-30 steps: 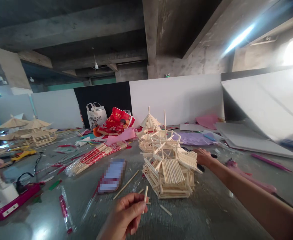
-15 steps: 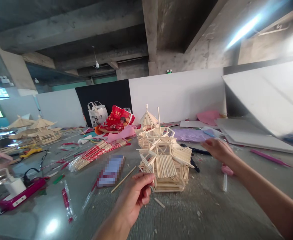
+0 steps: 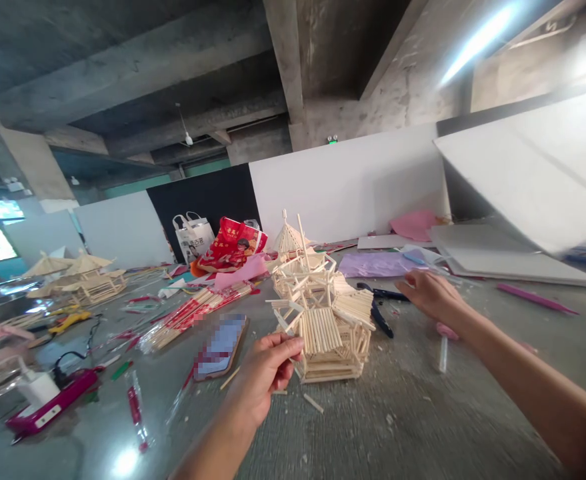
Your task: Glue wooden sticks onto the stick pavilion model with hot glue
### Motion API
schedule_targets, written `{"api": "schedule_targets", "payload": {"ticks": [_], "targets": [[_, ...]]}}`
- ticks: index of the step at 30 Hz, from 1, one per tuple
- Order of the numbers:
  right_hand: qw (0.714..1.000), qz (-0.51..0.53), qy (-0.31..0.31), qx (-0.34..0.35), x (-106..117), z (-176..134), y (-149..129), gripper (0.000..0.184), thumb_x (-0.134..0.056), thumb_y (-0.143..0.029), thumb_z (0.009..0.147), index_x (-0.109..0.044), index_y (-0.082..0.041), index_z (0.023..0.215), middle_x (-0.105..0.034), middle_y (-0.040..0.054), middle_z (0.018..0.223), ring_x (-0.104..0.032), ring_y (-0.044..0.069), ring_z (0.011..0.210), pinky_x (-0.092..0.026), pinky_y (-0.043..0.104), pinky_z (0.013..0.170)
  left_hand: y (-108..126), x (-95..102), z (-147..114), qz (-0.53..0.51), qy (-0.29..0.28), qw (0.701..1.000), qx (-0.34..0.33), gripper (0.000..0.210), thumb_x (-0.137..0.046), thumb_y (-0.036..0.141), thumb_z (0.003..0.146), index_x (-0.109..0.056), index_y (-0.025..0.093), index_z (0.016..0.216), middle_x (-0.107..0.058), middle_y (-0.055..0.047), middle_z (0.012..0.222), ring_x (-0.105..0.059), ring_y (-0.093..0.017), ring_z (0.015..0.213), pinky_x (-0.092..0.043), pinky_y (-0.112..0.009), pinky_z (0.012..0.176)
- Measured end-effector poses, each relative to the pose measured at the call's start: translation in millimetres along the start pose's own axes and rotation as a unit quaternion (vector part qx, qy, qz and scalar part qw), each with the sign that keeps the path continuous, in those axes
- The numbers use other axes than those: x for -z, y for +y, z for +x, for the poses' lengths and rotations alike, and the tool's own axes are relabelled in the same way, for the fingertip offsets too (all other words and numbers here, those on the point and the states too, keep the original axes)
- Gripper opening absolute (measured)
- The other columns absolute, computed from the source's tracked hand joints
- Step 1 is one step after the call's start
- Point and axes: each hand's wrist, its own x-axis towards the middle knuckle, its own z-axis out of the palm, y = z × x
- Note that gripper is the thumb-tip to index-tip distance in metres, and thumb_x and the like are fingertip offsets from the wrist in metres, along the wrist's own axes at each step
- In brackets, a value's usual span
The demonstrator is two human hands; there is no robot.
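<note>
In front of me stands a pavilion model built of thin wooden sticks, with slatted roof panels and a pointed top tower. My left hand is at its lower left front corner, thumb and forefinger pinched on the edge of the model; the exact piece between them is hidden. My right hand hovers to the right of the model, fingers loosely bent and nothing visible in them. Beside its fingertips lie dark-handled pliers, spread apart on the table behind the model's right side. A short cut stick lies in front.
To the left are a phone, red-wrapped stick bundles, a magenta power strip and another stick model. Behind are a red bag and purple paper. White boards and a pink pen-like item lie right.
The view has shifted slightly, moving the model left in it. My right hand has drawn a little away from the pliers, its fingers looser. My left hand stays pinched at the model's corner.
</note>
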Motion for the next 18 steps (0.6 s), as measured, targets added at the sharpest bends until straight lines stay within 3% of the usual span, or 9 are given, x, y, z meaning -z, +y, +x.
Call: {"api": "schedule_targets", "payload": {"ticks": [18], "targets": [[1.0, -0.001, -0.017, -0.004, 6.0, -2.0, -0.2, 0.032, -0.044, -0.043, 0.088, -0.053, -0.012, 0.095, -0.052, 0.0039, 0.086, -0.05, 0.014, 0.079, -0.042, 0.029, 0.072, 3.6, -0.3, 2.2, 0.039, 0.004, 0.999, 0.025, 0.023, -0.068, 0.031, 0.063, -0.051, 0.015, 0.065, -0.053, 0.004, 0.054, -0.038, 0.0, 0.038, -0.019, -0.012, 0.034]]}}
